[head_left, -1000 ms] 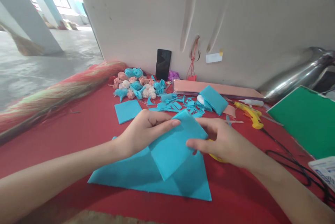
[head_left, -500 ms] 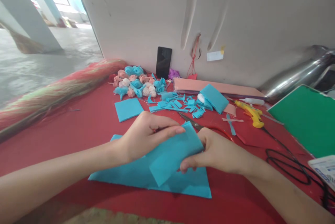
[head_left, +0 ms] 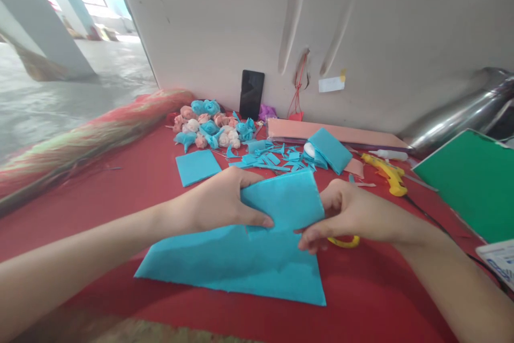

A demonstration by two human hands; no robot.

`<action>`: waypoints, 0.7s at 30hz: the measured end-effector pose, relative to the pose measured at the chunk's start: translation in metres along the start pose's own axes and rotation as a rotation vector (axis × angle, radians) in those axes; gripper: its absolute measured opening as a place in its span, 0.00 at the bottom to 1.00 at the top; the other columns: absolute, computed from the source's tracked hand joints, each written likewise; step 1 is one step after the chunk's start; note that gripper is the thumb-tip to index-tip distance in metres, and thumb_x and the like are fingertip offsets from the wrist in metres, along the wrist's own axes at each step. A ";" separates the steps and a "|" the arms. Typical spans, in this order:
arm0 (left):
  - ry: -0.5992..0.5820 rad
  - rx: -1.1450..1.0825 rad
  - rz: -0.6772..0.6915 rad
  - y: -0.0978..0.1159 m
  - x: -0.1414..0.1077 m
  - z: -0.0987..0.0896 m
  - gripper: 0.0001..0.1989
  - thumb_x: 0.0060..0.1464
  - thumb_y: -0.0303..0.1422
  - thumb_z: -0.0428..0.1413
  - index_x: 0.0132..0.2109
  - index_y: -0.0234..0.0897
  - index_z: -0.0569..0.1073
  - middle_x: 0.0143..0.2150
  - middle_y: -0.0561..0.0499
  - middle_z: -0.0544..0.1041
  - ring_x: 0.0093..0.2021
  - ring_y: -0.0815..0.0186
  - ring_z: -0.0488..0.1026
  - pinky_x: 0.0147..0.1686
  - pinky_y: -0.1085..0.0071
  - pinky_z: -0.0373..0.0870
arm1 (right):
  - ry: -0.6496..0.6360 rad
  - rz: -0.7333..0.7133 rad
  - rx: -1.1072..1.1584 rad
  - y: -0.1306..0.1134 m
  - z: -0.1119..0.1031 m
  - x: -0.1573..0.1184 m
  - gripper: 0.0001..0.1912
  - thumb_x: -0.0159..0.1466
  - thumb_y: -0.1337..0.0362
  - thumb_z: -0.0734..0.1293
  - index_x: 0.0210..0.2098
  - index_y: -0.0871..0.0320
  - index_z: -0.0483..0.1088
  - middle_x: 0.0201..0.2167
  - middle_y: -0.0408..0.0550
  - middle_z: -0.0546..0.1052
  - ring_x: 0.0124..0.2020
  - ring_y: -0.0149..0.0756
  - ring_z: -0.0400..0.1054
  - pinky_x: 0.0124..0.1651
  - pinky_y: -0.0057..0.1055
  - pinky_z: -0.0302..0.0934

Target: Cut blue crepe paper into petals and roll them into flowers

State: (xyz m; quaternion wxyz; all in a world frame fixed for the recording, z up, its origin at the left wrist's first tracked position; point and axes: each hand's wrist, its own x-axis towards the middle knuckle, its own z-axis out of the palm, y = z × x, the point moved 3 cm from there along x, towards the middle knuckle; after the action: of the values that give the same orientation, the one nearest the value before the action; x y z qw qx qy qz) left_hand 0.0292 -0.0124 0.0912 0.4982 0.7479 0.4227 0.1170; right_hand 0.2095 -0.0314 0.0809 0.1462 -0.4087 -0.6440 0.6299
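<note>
A folded piece of light blue crepe paper (head_left: 283, 198) is held up above the table, tilted, with its layered edge at the right. My left hand (head_left: 225, 198) grips it at the left, thumb in front and fingers hidden behind. At its lower right corner my right hand (head_left: 337, 217) is curled, thumb bent in and fingertips partly behind the paper. Beneath both hands a larger blue sheet (head_left: 225, 265) lies flat. A yellow looped handle (head_left: 344, 242) shows under my right hand; the rest of that tool is hidden.
Past my hands are a blue square (head_left: 197, 167), blue scraps (head_left: 261, 160), paper roses (head_left: 209, 128) and a folded blue stack (head_left: 330, 150). A phone (head_left: 251, 94) leans on the wall. To the right are a yellow glue gun (head_left: 387, 173) and a green board (head_left: 469, 185).
The folded paper has been raised and turned, its layered edge now facing right. My right hand has shifted right and up, uncovering the yellow handle. The scissors blades behind are now covered.
</note>
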 end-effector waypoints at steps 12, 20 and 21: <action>0.278 -0.022 0.060 0.000 0.002 -0.006 0.27 0.39 0.34 0.63 0.48 0.39 0.64 0.30 0.56 0.73 0.28 0.68 0.72 0.20 0.78 0.66 | 0.214 -0.085 -0.058 -0.005 0.015 0.003 0.12 0.59 0.60 0.65 0.26 0.62 0.73 0.23 0.44 0.77 0.23 0.26 0.71 0.25 0.19 0.65; 0.108 -0.167 0.172 0.003 -0.001 -0.003 0.09 0.49 0.33 0.57 0.25 0.34 0.68 0.18 0.57 0.71 0.20 0.76 0.68 0.19 0.82 0.64 | 0.248 -0.264 0.191 -0.004 0.014 0.007 0.11 0.60 0.62 0.65 0.27 0.62 0.74 0.24 0.44 0.78 0.24 0.25 0.72 0.27 0.16 0.66; 0.089 -0.173 0.189 0.004 -0.002 -0.004 0.10 0.50 0.32 0.56 0.24 0.34 0.68 0.18 0.57 0.71 0.19 0.76 0.68 0.20 0.82 0.65 | 0.229 -0.275 0.216 -0.003 0.013 0.007 0.11 0.61 0.63 0.64 0.28 0.62 0.74 0.26 0.45 0.78 0.24 0.25 0.72 0.27 0.17 0.67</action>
State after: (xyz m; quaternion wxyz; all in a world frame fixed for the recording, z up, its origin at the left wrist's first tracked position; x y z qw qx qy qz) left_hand 0.0277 -0.0119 0.0966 0.5286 0.7326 0.3604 0.2324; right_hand 0.1947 -0.0349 0.0796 0.3460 -0.3681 -0.6015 0.6188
